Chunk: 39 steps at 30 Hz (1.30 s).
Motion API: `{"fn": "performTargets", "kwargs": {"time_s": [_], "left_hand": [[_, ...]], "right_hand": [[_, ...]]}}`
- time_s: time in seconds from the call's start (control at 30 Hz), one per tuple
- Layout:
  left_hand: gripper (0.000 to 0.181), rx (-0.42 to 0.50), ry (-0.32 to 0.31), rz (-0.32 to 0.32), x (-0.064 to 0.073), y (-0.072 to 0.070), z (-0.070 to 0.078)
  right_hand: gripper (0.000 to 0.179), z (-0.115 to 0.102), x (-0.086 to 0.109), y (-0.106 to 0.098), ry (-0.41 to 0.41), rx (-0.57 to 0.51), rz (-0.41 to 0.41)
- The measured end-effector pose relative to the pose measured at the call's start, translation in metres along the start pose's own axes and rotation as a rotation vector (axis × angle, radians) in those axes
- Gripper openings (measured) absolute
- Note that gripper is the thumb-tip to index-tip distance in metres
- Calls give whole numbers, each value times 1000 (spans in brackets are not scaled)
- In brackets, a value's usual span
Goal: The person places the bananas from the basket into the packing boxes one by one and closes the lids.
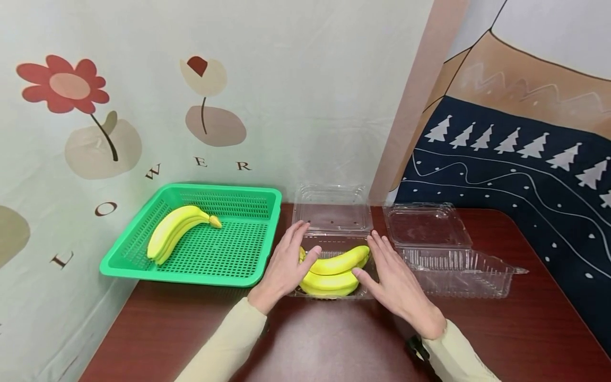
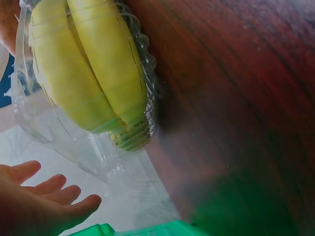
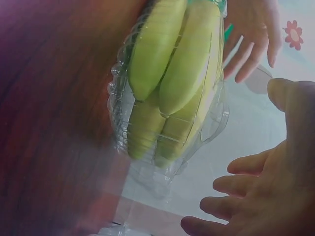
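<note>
A bunch of yellow bananas (image 1: pixel 334 264) lies inside a clear plastic clamshell box (image 1: pixel 332 209) whose lid stands folded back. My left hand (image 1: pixel 288 260) is at the box's left side, fingers extended and thumb over the bananas' left end. On the right side, my right hand (image 1: pixel 400 278) has its fingers stretched out, the thumb near the bananas' right end. Through the ribbed wall the bananas (image 2: pixel 93 64) show in the left wrist view. Neither hand curls round the fruit; whether the fingers touch the box is unclear. In the right wrist view, the right hand's fingers (image 3: pixel 236 187) are spread apart.
A green plastic basket (image 1: pixel 179 278) stands to the left, with another banana bunch (image 1: pixel 179 231) in it. To the right is a second clear clamshell box (image 1: pixel 458 276), its lid laid back. Printed cloth (image 1: pixel 305 106) hangs behind the dark wooden table (image 1: pixel 324 339).
</note>
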State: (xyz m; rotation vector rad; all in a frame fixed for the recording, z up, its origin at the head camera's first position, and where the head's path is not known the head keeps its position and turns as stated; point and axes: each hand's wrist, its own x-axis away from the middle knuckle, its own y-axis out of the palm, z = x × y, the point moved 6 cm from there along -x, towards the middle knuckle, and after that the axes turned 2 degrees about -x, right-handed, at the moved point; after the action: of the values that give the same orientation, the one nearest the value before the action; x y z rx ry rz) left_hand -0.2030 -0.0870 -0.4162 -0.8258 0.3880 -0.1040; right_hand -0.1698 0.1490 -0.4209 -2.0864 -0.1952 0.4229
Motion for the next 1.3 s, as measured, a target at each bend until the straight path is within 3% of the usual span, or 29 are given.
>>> {"fn": "performTargets", "kwargs": {"time_s": [0.37, 1.07, 1.3], "left_hand": [[72, 98, -118, 27, -7, 5, -14], [75, 207, -279, 31, -25, 12, -30], [76, 255, -324, 62, -28, 13, -34]], "right_hand": [[86, 12, -17, 1, 95, -193, -46], [84, 29, -48, 9, 202, -341, -41], [87, 33, -57, 11, 243, -382, -53]]}}
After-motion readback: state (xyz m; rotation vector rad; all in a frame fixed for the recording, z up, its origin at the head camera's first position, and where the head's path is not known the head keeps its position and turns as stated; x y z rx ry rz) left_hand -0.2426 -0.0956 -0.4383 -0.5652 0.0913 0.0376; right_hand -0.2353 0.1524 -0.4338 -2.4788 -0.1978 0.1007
